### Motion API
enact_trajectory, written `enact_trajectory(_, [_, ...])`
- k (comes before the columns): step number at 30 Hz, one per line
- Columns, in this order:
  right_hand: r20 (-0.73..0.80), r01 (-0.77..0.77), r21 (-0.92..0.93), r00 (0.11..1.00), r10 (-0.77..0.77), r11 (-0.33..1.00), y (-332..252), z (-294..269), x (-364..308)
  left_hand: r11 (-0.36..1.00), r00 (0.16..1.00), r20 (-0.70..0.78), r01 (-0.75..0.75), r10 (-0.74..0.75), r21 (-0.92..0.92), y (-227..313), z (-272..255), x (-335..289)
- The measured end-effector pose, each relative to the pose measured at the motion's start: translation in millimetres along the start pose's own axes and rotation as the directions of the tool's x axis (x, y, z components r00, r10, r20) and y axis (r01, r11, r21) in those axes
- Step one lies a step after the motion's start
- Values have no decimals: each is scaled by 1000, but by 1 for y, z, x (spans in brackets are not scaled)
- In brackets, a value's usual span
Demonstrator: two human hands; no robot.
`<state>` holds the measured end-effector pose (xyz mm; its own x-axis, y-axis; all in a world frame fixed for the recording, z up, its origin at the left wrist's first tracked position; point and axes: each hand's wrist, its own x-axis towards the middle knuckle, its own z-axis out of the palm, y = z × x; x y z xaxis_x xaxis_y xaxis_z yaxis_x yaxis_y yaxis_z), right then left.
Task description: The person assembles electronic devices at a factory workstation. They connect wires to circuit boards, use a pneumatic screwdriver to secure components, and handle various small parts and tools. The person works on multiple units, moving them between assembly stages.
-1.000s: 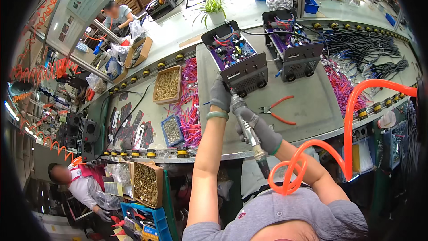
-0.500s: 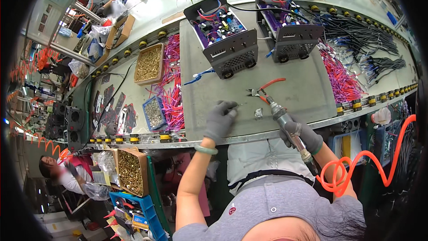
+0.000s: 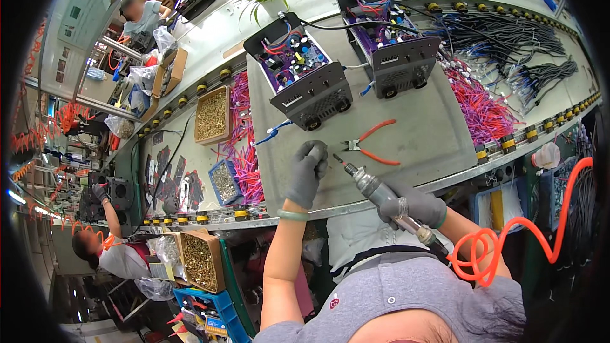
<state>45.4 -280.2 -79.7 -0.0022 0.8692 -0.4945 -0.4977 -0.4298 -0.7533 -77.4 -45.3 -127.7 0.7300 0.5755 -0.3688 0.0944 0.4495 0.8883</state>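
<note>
And here's the bench [image 3: 540, 109], a grey mat [image 3: 432, 133] across it, red-handled pliers [image 3: 354, 145] mid-mat; from them, open black-cased units [image 3: 311, 94] stand between ten and eleven and at twelve, pink-purple wires [image 3: 470, 105] heaped at two.

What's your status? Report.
Grey-gloved right hand: gripping silver cylindrical driver. Left hand: curled, contents unclear. Two open black metal units: untouched. Red-handled pliers near driver.

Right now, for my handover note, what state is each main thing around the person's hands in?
Left black boxy unit: top open, insides exposed
Right black boxy unit: top open, insides exposed
Silver cylindrical driver: held, bit clear of both units
Right gray-gloved hand: closed around the driver
Left gray-gloved hand: fingers curled, grip unclear
Coiled orange hose: attached to the driver
Red-handled pliers: lying flat, handles spread
Brown rectangular tray: filled with brassy parts
</note>
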Motion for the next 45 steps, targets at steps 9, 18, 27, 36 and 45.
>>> enact_trajectory(9, [14,56,-82,998,-55,995,-19,-10,-7,918,952,279,221,-129,-330,18,34,6])
enact_trajectory(18, [-94,198,-450,959,-266,871,-24,-19,-14,999,985,168,46,-47,12,31,59,8])
enact_trajectory(27, [111,106,391,981,-161,914,-17,-22,0,988,973,192,-104,125,-112,16,57,18])
enact_trajectory(36, [-143,264,159,959,-243,951,-57,-36,44,-546,85,583,-261,808,796,128,83,55])
enact_trajectory(45, [-134,247,261,967,-218,933,-57,-34,54,-435,595,492,-252,636,865,115,73,89])
